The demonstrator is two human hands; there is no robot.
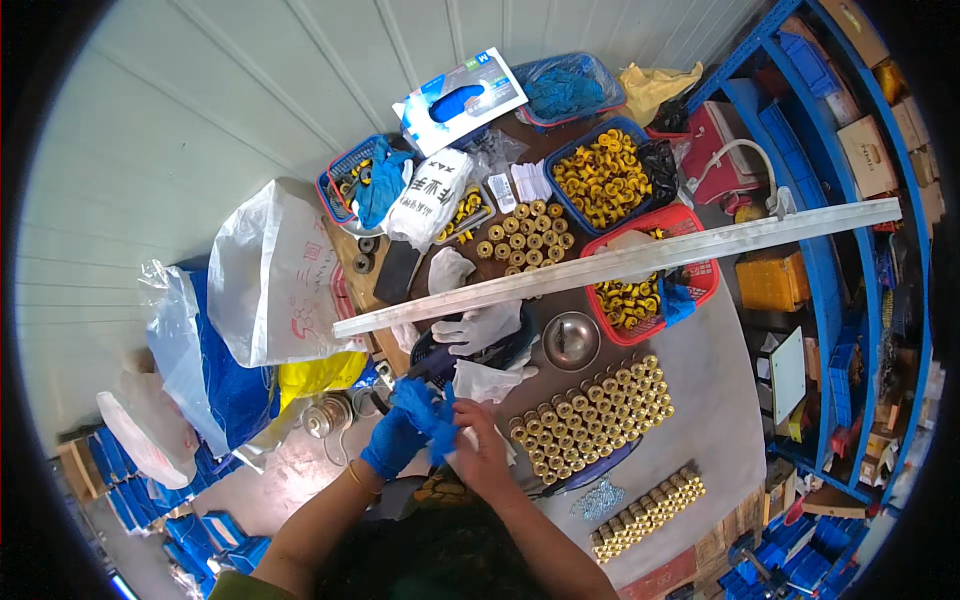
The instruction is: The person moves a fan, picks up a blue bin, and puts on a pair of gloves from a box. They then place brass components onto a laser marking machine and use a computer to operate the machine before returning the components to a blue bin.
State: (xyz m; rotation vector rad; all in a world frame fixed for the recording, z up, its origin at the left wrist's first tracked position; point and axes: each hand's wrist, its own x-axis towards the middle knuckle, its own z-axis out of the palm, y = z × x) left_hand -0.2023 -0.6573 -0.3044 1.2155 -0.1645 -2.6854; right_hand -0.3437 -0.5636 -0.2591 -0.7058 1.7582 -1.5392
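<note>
My left hand point(392, 446) wears a thin blue disposable glove, with a bracelet on the bare wrist below it. A second, crumpled blue glove point(432, 416) is bunched between my two hands. My bare right hand point(480, 452) pinches its near side, and the left fingers close on it from the other side; part of the left fingers blends into the same blue. Just beyond my hands lie white work gloves point(478, 328) over a dark basket. A steel bowl point(572, 341) stands to their right.
Rows of brass fittings point(598, 412) stand on the table at right, with more point(655, 515) nearer me. A blue basket point(612, 122) and a red basket point(712, 285) hold yellow parts. A long metal bar point(620, 266) crosses above the table. Blue shelving point(800, 150) rises at right.
</note>
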